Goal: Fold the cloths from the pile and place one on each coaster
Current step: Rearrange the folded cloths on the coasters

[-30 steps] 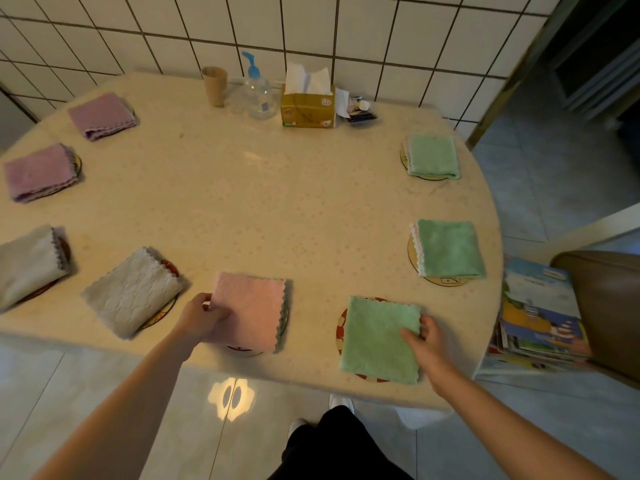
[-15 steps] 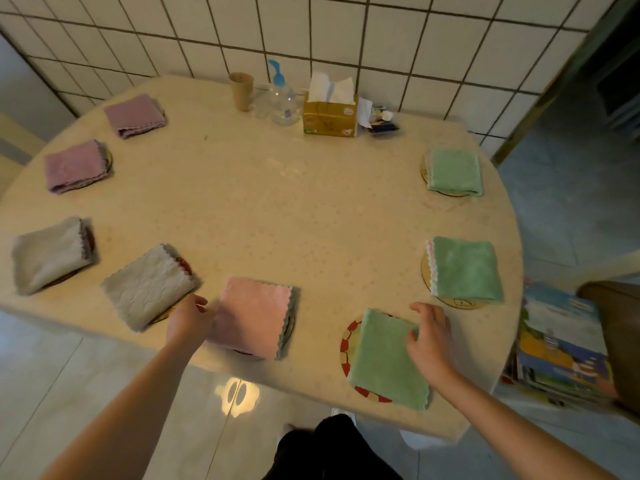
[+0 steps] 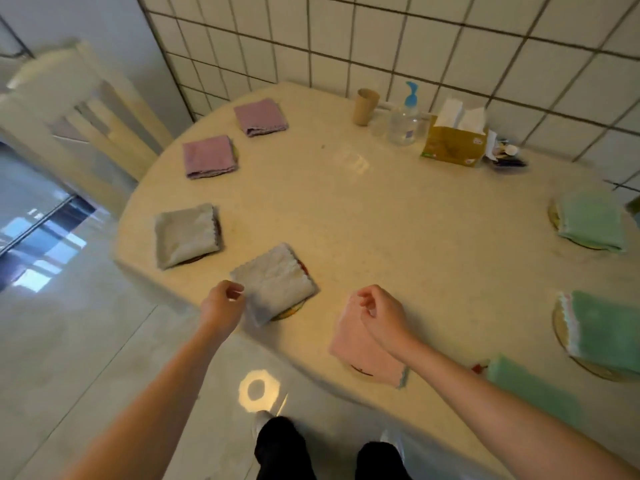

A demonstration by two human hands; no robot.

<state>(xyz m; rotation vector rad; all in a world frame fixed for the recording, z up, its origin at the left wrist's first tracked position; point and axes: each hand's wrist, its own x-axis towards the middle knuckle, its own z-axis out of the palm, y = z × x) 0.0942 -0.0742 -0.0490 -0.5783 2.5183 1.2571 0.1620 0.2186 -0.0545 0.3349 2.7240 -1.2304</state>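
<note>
Two hands are seen low in frame: the left hand (image 3: 221, 304), loosely curled, touches the grey cloth (image 3: 273, 283); the right hand (image 3: 382, 315), likewise empty, is held over the pink cloth (image 3: 363, 355) on the bench (image 3: 398, 220).

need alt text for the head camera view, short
A person's left hand touches the corner of a grey cloth and the right hand hovers above a pink cloth on a round table. Folded purple, grey and green cloths ring its edge on coasters.
</note>
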